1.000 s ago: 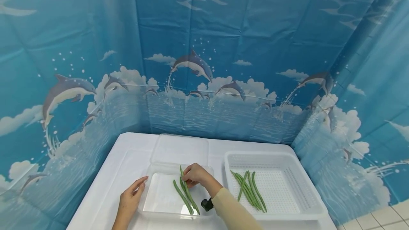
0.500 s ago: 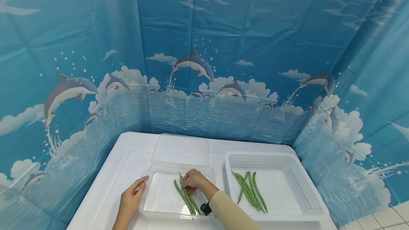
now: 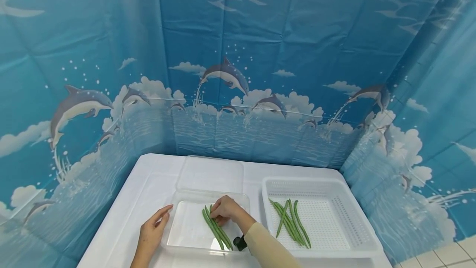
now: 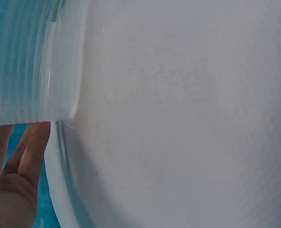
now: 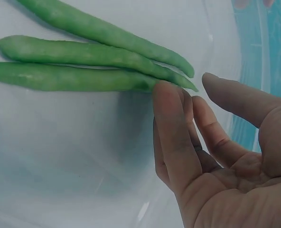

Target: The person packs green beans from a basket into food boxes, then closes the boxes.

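Observation:
Three green beans lie side by side in a clear plastic container. Over their far ends is my right hand; in the right wrist view its bent fingertips touch the end of the nearest green bean, while the thumb stands apart from the fingers. My left hand is by the container's left side with fingers extended and holds nothing. The left wrist view has its fingers right at the container wall, their tips hidden behind it.
A white perforated basket on the right contains several more green beans. Behind the container a clear lid lies flat on the white-covered table. A blue dolphin-print curtain surrounds the table.
The right hand lowered a green bean and moved it alongside the other two, so all three now lie close together. Its grip has loosened. The left hand stays in place.

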Demonstrator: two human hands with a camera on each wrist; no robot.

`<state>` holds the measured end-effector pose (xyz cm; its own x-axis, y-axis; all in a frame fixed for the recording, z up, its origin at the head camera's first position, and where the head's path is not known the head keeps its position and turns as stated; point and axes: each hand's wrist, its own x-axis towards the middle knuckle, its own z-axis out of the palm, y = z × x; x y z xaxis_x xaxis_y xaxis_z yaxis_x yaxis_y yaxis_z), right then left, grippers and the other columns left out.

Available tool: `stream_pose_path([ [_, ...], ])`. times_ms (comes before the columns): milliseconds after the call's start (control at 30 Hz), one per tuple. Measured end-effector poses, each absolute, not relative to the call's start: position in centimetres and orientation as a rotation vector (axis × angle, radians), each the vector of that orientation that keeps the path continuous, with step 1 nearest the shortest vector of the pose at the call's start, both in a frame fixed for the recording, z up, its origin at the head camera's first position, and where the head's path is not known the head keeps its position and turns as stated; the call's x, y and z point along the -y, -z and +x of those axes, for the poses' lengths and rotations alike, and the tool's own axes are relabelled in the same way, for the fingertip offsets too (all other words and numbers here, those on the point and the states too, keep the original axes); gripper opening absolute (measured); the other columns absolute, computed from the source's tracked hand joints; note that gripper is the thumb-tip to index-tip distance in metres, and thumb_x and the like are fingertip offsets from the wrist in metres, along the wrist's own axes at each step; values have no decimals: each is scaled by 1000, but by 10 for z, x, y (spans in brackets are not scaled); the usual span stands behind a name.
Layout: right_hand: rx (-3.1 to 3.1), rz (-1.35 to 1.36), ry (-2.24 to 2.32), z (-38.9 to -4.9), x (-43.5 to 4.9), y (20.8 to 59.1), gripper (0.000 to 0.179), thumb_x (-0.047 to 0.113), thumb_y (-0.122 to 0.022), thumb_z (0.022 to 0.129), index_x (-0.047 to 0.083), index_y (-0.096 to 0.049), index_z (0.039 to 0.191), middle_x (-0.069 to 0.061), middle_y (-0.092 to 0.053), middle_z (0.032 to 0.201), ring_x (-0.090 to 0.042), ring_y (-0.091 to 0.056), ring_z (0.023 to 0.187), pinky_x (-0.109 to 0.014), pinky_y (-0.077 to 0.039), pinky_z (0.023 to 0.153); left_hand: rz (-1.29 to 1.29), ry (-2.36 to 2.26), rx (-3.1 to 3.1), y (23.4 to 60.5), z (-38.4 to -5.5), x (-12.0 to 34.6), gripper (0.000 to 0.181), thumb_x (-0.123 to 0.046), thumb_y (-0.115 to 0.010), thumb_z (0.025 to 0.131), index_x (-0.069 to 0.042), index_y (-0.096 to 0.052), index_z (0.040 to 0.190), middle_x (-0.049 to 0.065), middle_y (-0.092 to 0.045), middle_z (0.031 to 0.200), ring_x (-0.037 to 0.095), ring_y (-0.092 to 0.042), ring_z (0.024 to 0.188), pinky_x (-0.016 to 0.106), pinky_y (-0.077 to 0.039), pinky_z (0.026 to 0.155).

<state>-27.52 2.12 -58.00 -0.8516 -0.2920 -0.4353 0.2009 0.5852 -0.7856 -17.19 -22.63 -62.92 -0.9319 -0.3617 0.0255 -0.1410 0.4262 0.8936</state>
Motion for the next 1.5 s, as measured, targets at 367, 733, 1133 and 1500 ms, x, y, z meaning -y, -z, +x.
stream_pose_path([
  [367,-2089,-55,1497,-289,-59,549,15,8,-74,96,0,-72,109,-12,-77,87,-11,-72,67,-30,-69,69,441,1480,2485,632,-170,226,36,-31,-58,111,-13,-68,141,14,-63,152,44,-54,145,63,-51,113],
  [733,-2105,12,1680,-297,-135,515,28,14,-68,103,-5,-68,123,-23,-75,107,-15,-76,83,-31,-69,79,453,1449,2501,632,-168,227,36,-32,-58,111,-14,-69,140,12,-64,151,43,-55,145,62,-52,112],
  [1133,-2116,85,1762,-297,-211,506,49,20,-67,106,-10,-54,143,-16,-74,108,-17,-77,90,-29,-68,82,445,1476,2495,630,-171,227,37,-31,-58,111,-12,-68,141,13,-63,152,43,-53,146,62,-51,113],
  [1500,-2135,210,1736,-295,-269,521,52,15,-62,108,-17,-46,145,-13,-74,104,-12,-75,85,-26,-68,80,466,1501,2497,630,-173,225,38,-31,-58,111,-12,-67,142,15,-61,154,43,-52,148,61,-50,114],
])
